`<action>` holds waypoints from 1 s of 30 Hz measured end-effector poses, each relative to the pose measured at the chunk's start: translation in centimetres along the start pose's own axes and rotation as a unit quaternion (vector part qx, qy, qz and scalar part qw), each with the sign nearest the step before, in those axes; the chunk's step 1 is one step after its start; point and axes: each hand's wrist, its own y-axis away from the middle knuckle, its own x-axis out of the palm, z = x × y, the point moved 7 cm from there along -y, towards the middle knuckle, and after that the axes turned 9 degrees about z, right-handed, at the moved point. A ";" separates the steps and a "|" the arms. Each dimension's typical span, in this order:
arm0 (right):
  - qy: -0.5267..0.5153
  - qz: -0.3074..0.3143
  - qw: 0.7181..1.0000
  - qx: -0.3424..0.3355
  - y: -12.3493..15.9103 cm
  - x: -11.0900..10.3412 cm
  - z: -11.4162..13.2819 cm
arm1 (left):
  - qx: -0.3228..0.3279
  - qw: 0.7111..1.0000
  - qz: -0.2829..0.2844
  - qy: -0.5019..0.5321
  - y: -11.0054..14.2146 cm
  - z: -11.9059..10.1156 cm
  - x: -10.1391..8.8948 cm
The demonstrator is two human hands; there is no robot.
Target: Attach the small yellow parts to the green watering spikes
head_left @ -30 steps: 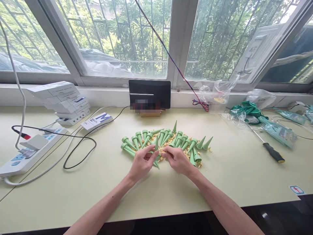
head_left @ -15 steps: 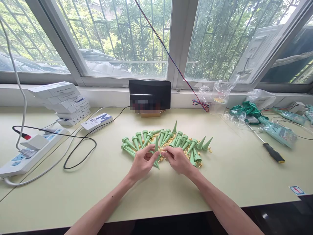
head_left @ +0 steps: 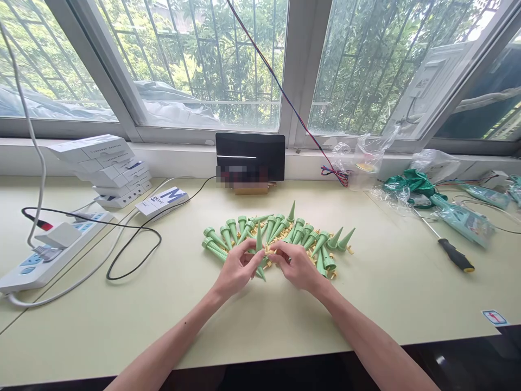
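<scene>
A heap of green cone-shaped plastic spikes (head_left: 301,234) with small yellow parts among them lies mid-table. My left hand (head_left: 236,270) pinches one green spike (head_left: 259,239), its tip pointing up. My right hand (head_left: 296,265) is closed just right of it, its fingertips pinched on a small yellow piece (head_left: 268,251) at the spike's base. Both hands meet at the heap's front edge.
A dark tablet (head_left: 250,157) leans against the window sill behind the heap. At left are stacked white boxes (head_left: 103,168), a power strip (head_left: 49,252) and a looped black cable (head_left: 134,247). At right lie a screwdriver (head_left: 450,250) and plastic bags (head_left: 415,184).
The green spike in my left hand has risen slightly and stands more upright. Both hands stay in nearly the same place.
</scene>
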 end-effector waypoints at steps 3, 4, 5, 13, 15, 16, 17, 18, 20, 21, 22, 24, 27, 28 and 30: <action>0.003 0.012 1.000 0.006 0.0 0.1 0.0 | -0.008 1.000 0.009 0.001 0.0 0.5 0.0; 0.003 0.015 1.000 0.007 0.0 0.1 0.0 | -0.009 1.000 0.013 0.002 0.0 0.6 -0.1; 0.002 0.018 1.000 0.008 0.0 0.1 0.0 | -0.008 1.000 0.017 0.004 0.0 0.7 0.0; 0.005 0.036 0.999 -0.003 0.0 0.2 0.1 | -0.004 0.999 0.043 -0.003 0.0 0.9 0.0; 0.009 0.039 0.999 -0.007 0.0 0.2 0.2 | -0.006 0.999 0.047 -0.002 0.0 0.8 0.0; 0.011 0.040 0.999 -0.009 0.0 0.2 0.2 | -0.006 0.999 0.047 0.000 0.0 0.8 0.0; 0.013 0.040 0.999 -0.010 0.0 0.3 0.2 | -0.006 0.999 0.048 0.001 0.0 0.8 0.0; 0.016 0.041 0.999 -0.011 0.0 0.3 0.3 | -0.006 0.999 0.048 0.001 0.0 0.7 0.0; 0.022 0.041 0.999 -0.011 0.0 0.2 0.3 | -0.005 0.999 0.046 0.001 0.0 0.7 0.0; 0.025 0.041 0.999 -0.012 0.0 0.2 0.3 | -0.005 0.999 0.046 0.000 0.0 0.7 0.0; 0.026 0.042 0.999 -0.012 0.0 0.2 0.3 | -0.005 0.999 0.046 0.000 0.0 0.7 0.0; 0.028 0.042 0.999 -0.009 0.0 0.2 0.3 | -0.003 0.999 0.046 -0.002 0.1 0.6 0.0; 0.034 0.042 0.998 -0.006 0.0 0.1 0.3 | -0.001 0.999 0.045 -0.004 0.1 0.6 0.0; 0.035 0.042 0.998 -0.006 0.0 0.1 0.3 | -0.001 0.999 0.045 -0.005 0.1 0.6 0.0; 0.033 0.040 0.999 -0.007 0.0 0.1 0.4 | 0.001 0.999 0.045 -0.005 0.1 0.5 0.0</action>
